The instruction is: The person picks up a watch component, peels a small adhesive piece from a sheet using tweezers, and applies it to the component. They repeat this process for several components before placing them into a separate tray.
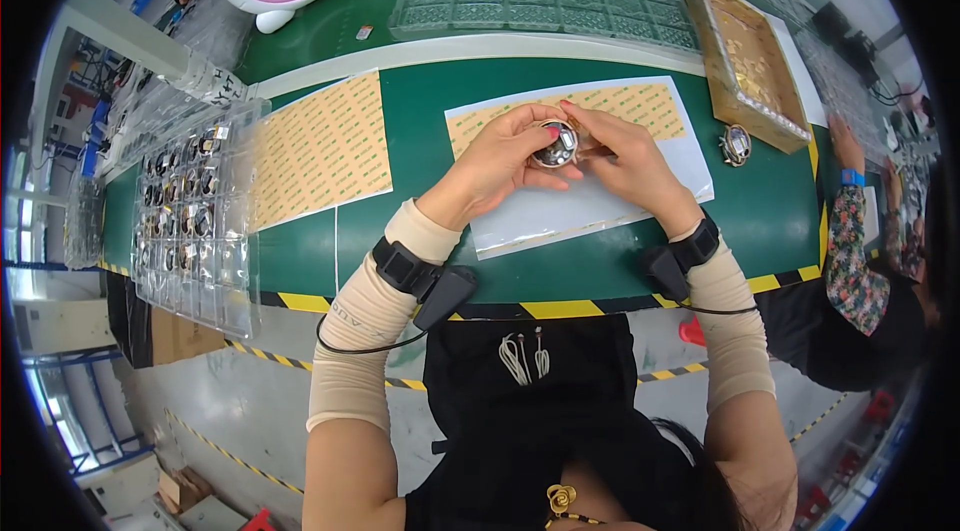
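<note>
Both hands' fingers (520, 131) clasp a round metal part (555, 145), hiding its lower rim.

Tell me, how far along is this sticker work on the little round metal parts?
Done, apparently: the clear tray on the person's left holds many round parts. In hand: the left hand and right hand hold one round part over the sticker sheet. Left: another part waits beside the gold tray.

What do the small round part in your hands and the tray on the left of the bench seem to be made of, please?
Round part: probably metal, given its bright, silvery, mirror-like shine. Tray: apparently thin clear moulded plastic, since the bench shows through its glossy pockets.
</note>
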A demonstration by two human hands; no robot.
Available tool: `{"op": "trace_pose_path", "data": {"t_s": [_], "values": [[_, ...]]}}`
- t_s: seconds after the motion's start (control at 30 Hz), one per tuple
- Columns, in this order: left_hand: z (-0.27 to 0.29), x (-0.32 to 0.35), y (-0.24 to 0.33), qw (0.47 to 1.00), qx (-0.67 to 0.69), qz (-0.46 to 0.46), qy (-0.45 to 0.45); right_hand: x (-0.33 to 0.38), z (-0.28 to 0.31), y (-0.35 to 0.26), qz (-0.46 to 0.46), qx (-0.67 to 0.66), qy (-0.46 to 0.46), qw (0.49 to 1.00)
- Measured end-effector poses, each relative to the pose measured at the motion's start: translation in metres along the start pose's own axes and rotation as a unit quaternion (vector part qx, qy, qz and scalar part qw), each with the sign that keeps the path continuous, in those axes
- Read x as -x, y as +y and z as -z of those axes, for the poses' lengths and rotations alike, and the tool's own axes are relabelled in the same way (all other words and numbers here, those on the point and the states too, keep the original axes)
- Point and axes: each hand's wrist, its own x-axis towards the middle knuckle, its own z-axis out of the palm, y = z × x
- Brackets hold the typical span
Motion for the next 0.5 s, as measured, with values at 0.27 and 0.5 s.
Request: {"op": "trace_pose_path", "data": {"t_s": [0.27,0.5], "values": [[-0.004,-0.003,0.001,0.999,-0.029,0.024,0.024,0.001,0.011,0.000,0.021,0.086,0.039,0.995],[-0.004,-0.006,-0.003,0.996,0.013,-0.036,0.082,0.001,0.004,-0.006,0.059,0.150,0.095,0.982]]}}
